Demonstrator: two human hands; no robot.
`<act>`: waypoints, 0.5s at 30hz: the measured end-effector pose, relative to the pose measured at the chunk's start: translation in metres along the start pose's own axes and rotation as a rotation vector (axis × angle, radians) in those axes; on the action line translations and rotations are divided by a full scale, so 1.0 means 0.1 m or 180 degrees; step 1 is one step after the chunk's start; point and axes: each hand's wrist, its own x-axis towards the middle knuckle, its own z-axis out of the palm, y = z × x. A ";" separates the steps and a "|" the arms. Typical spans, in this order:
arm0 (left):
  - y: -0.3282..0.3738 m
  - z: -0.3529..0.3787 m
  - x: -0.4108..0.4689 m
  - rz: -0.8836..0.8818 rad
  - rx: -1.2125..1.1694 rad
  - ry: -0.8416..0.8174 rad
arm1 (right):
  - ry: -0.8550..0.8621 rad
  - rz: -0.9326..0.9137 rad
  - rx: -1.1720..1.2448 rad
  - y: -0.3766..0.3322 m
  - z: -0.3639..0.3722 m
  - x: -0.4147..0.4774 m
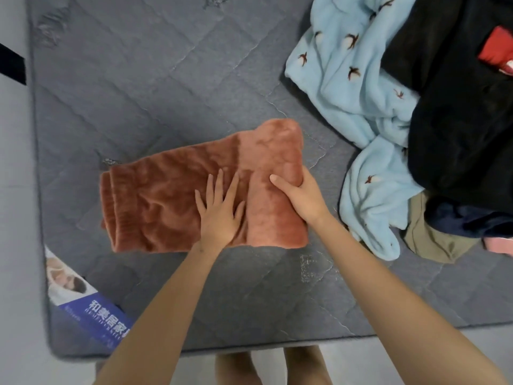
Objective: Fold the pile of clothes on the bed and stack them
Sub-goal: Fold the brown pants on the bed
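my right hand point(302, 195) is curled round the right end of the rust-coloured fleece garment point(155, 201). its thumb point(274, 179) lies on top of a folded-over flap, and the other fingers are tucked under the flap's right side, out of my sight. my left hand point(219, 209) lies flat just beside it, fingers straight and spread, palm pressing on the middle of the same garment; it grasps nothing.

the flap under the right hand shows as a lighter, smoother band across the garment's right end, doubled over the layer below. the rest stretches out to the left and ends in a ribbed edge. the whole garment lies on the grey quilted mattress point(138, 93), near the edge closest to me.

to the right sits the unfolded pile. a light blue fleece with a dark bird print point(347, 79) spills nearest the garment without touching it, and a black garment point(458, 120) is heaped over it. a red item point(497, 48) shows on top of the black. a tan piece point(427, 240), a navy piece point(458, 215) and a scrap of pink point(497, 245) poke out below.

a blue printed label point(91, 307) covers the mattress corner at lower left. my bare legs point(238, 368) show below the mattress edge, over a pale floor point(444, 351).
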 end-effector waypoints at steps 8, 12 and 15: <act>0.00 -1.08 -0.27 -0.1177 -0.4357 -0.0598 | -0.0182 -0.0809 -0.0558 -0.41 0.68 -0.36; -0.45 -1.33 -0.46 -0.1388 -0.4672 -0.0860 | -0.0663 -0.0977 -0.0521 -0.65 1.23 -0.62; -0.76 -1.49 -0.54 -0.1437 -0.5016 -0.0299 | -0.1208 -0.0501 -0.0234 -0.70 1.61 -0.74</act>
